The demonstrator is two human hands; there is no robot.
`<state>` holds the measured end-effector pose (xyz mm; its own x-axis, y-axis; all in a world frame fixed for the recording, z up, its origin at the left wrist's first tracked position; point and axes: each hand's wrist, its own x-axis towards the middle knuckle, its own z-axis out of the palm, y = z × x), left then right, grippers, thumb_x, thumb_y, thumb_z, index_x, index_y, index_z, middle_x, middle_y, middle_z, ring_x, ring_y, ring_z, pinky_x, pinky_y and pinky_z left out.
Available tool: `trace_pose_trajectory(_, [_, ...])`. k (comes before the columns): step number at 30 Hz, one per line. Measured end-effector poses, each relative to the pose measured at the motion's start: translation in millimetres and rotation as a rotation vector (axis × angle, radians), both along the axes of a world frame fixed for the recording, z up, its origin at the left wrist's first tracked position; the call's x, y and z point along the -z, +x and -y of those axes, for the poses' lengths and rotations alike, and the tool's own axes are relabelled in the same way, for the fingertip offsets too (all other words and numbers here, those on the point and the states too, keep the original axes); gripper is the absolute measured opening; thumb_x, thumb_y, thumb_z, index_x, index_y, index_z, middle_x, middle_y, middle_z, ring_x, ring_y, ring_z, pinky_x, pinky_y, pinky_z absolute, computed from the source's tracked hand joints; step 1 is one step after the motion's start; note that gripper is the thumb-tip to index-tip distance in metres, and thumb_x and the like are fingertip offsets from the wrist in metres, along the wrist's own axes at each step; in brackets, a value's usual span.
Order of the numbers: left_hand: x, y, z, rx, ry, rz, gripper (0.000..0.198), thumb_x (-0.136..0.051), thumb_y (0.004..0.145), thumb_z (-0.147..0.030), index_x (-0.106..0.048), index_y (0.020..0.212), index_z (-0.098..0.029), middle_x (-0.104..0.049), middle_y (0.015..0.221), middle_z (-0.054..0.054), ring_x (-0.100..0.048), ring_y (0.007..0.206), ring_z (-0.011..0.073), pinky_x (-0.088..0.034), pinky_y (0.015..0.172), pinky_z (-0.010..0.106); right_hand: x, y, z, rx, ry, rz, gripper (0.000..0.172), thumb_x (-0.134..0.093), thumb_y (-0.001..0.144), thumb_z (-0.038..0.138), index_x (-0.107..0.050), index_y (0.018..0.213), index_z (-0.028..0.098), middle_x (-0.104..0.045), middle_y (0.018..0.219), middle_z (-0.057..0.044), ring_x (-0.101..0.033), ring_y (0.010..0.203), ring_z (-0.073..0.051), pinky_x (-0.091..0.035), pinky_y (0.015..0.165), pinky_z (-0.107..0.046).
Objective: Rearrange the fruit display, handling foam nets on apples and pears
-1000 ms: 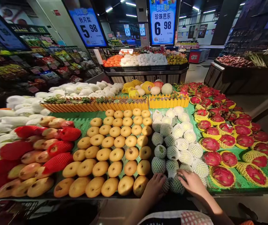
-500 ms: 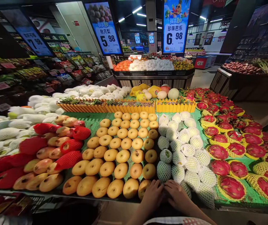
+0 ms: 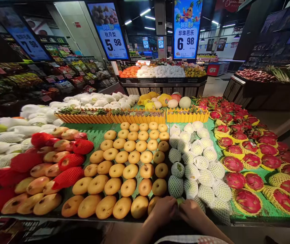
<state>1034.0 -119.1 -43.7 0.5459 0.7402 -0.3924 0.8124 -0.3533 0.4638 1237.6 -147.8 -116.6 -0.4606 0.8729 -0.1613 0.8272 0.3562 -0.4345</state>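
Note:
At the front edge of the fruit stand, my left hand [image 3: 163, 209] and my right hand [image 3: 191, 210] are close together with fingers curled inward. Between their fingertips shows the top of a green guava [image 3: 180, 201]; both hands close around it, and its lower part is hidden. Just beyond my hands sit guavas in white foam nets [image 3: 175, 186], packed in rows. To the left, beside my left hand, are rows of round tan pears [image 3: 122, 207] without wrapping.
Dragon fruit in yellow nets [image 3: 248, 202] lie to the right. Pomegranates, some in red nets [image 3: 68, 178], fill the left side. A low yellow planter fence [image 3: 137, 118] crosses behind the pears and guavas. Price screens [image 3: 187, 30] stand farther back.
The green guava now shows between my fingertips, where it was hidden before. My hands have stayed nearly in place, with the fingers curled a little more. The view has shifted slightly.

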Motion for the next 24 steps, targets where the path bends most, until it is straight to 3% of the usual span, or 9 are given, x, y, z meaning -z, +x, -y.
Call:
trace_pose_trajectory(4, [2.6,6,-8,0.030,0.045,-0.040,0.031,-0.045,0.101,-0.021,-0.075,0.110,-0.021,-0.078,0.113,0.013,-0.073,0.109,0.0333,-0.055,0.093,0.042,11.9,-3,4,0.027,0.088,0.057,0.009,-0.067,0.095,0.024,-0.075,0.095,0.020,-0.079,0.095,-0.008,-0.073,0.092,-0.026,-0.053,0.083,-0.033])
trace_pose_trajectory(8, [11.2,12,-16,0.193,0.056,-0.035,0.034,-0.043,0.099,-0.012,-0.074,0.108,-0.021,-0.076,0.117,0.012,-0.071,0.113,0.0303,-0.054,0.094,0.038,3.7,-1,16,0.062,0.159,-0.104,0.013,-0.066,0.097,0.027,-0.074,0.105,0.021,-0.079,0.104,-0.009,-0.074,0.096,-0.028,-0.054,0.085,-0.036])
trace_pose_trajectory(12, [13.4,16,-24,0.350,0.037,-0.012,0.030,-0.046,0.099,-0.011,-0.073,0.109,-0.019,-0.072,0.130,0.011,-0.066,0.123,0.0268,-0.050,0.105,0.034,-9.2,10,50,0.293,0.171,-0.282,0.020,-0.053,0.106,0.029,-0.073,0.110,0.026,-0.078,0.108,-0.006,-0.075,0.098,-0.026,-0.056,0.086,-0.035])
trace_pose_trajectory(17, [-5.5,29,-34,0.549,0.028,-0.119,0.033,-0.047,0.089,-0.004,-0.073,0.103,-0.018,-0.073,0.132,0.011,-0.063,0.134,0.0259,-0.047,0.116,0.034,3.9,16,136,0.788,0.154,-0.284,0.032,-0.042,0.107,0.027,-0.074,0.110,0.026,-0.079,0.108,-0.008,-0.077,0.097,-0.027,-0.059,0.089,-0.038])
trace_pose_trajectory(21, [-20.7,46,-33,0.625,0.035,-0.315,0.035,-0.042,0.094,-0.006,-0.074,0.105,-0.016,-0.079,0.117,0.014,-0.074,0.117,0.0277,-0.054,0.102,0.036,29.8,10,220,1.111,0.129,-0.256,0.037,-0.040,0.107,0.030,-0.075,0.115,0.023,-0.079,0.120,-0.013,-0.077,0.110,-0.030,-0.060,0.098,-0.042])
trace_pose_trajectory(24, [-21.3,59,-26,0.659,0.073,-0.407,0.035,-0.042,0.098,-0.011,-0.073,0.112,-0.014,-0.080,0.112,0.017,-0.077,0.111,0.0284,-0.056,0.096,0.037,55.9,14,278,1.331,0.062,-0.213,0.038,-0.042,0.104,0.033,-0.076,0.115,0.023,-0.080,0.124,-0.014,-0.078,0.111,-0.032,-0.061,0.095,-0.044])
